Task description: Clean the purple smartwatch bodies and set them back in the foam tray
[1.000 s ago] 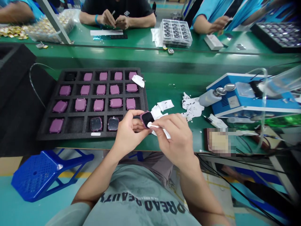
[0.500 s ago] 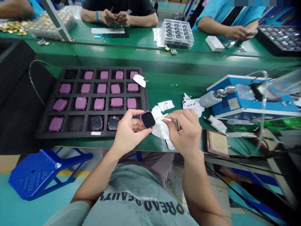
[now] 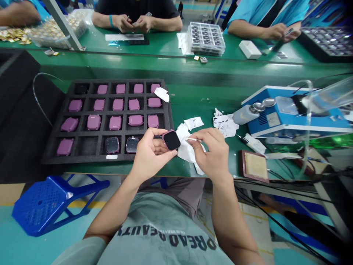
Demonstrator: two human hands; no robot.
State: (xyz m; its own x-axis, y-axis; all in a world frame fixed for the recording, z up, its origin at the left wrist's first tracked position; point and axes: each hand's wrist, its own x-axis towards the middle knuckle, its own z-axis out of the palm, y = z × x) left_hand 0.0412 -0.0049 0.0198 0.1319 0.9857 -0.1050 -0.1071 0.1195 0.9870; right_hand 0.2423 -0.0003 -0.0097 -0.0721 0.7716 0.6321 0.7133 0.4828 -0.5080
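Observation:
My left hand (image 3: 151, 150) is closed around the sides of a purple smartwatch case (image 3: 171, 140), its black screen tilted up toward me. To its right, my right hand (image 3: 212, 151) pinches a thin white stick that looks like a cotton swab (image 3: 193, 139), pointing at the watch with a small gap between. Beneath both hands lie crumpled white wipes (image 3: 187, 151). On the left is a black foam tray (image 3: 86, 145) of purple watch cases, mostly back side up; two in the front row (image 3: 112, 145) show dark screens.
A blue machine (image 3: 298, 125) stands at the right behind a white bottle (image 3: 246, 114). A sponge in a brown holder (image 3: 255, 165) sits near the front edge, with cables beside it. Co-workers' hands (image 3: 135, 24) work across the bench. A blue stool (image 3: 41, 206) is below left.
My right hand has shifted slightly left, bringing the swab closer to the watch. An orange item glimpsed behind that hand is now hidden. My left hand keeps its hold.

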